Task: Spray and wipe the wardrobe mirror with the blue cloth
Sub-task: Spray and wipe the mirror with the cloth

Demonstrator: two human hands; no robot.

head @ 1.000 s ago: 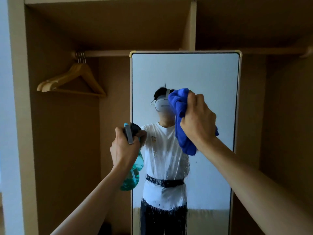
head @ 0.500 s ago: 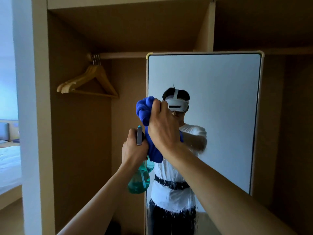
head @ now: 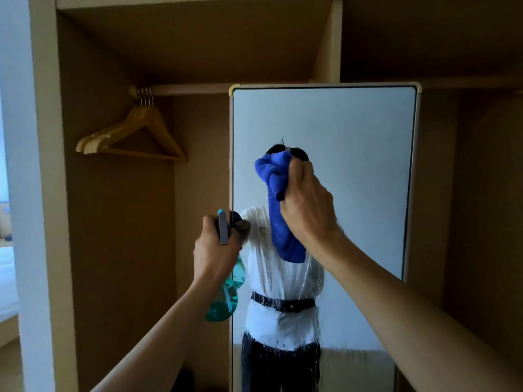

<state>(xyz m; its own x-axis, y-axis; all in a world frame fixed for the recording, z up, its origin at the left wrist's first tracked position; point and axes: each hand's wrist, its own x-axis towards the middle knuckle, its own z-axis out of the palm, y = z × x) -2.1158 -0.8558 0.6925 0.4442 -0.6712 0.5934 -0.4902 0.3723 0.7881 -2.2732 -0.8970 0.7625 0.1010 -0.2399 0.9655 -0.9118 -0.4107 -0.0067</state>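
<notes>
A tall wardrobe mirror point(head: 353, 154) with a pale frame stands upright in the open wardrobe, its lower half streaked with wet spray. My right hand point(head: 307, 210) grips a bunched blue cloth point(head: 278, 210) and holds it against the glass at mid-height. My left hand point(head: 216, 250) grips a teal spray bottle point(head: 226, 298) by its grey trigger head, just left of the mirror's left edge. The bottle hangs down below the fist.
Several wooden hangers point(head: 135, 134) hang on the rail point(head: 192, 88) at the upper left inside the wardrobe. A wardrobe side panel point(head: 45, 193) stands at the left, with a bed point(head: 7, 281) beyond it. Brown wardrobe walls flank the mirror.
My right hand with the blue cloth swept left across the glass, then back right and upward. The left hand kept holding the spray bottle near the mirror's left edge.
</notes>
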